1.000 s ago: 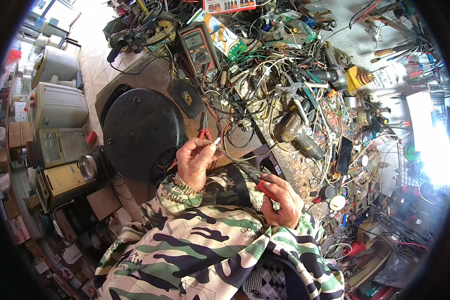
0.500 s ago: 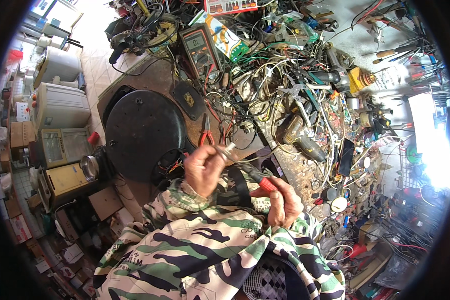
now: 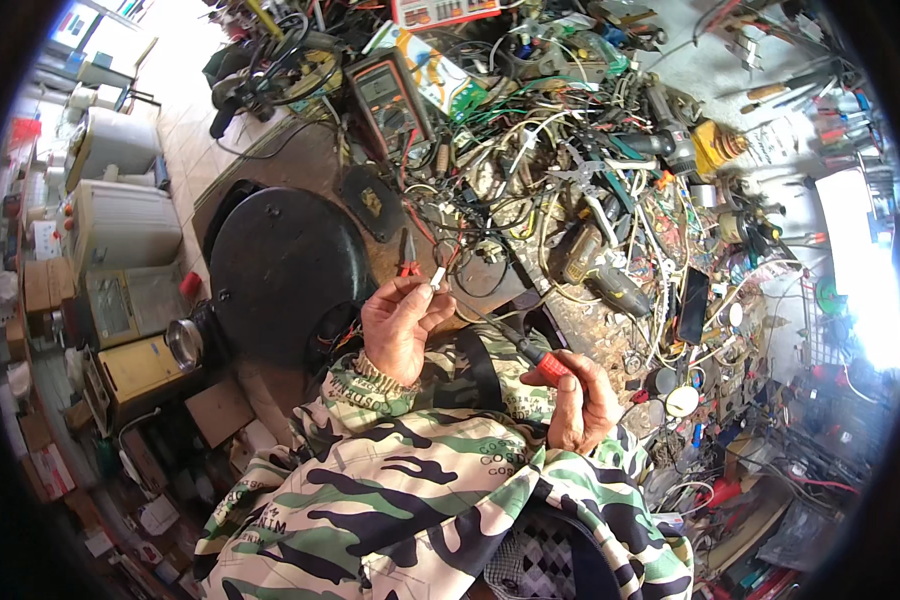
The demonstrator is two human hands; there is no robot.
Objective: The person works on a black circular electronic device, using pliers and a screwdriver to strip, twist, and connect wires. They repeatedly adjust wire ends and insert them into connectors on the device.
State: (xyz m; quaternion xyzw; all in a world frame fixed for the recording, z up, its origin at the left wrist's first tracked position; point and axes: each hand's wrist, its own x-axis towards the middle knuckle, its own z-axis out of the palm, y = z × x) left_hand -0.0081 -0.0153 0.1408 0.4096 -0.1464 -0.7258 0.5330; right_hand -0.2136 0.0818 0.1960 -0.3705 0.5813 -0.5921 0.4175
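Left hand: thumb and forefinger of the left hand (image 3: 400,328) pinch a small white piece (image 3: 437,278), its end poking out beyond the fingertips.
Right hand: the right hand (image 3: 582,400) curls its fingers and thumb around the red handle of a slim-shafted hand tool (image 3: 546,366).
Line between hands: the white piece lies up and to the left of the right hand; the tool's long axis slants that way, its shaft aimed roughly toward the left hand. Where the tip ends is hard to tell.
White piece: short, narrow, pale and tilted up to the right; its material is unclear.
Tool grip: bright red, apparently textured, with a dark collar.
Beyond the left hand: red-handled pliers (image 3: 409,262), jaws pointing away.
Left of that hand: a round black housing (image 3: 288,265), smooth, faintly scuffed and nearer the left hand.
Sleeves: printed camouflage cloth (image 3: 365,398) with a ribbed cuff.
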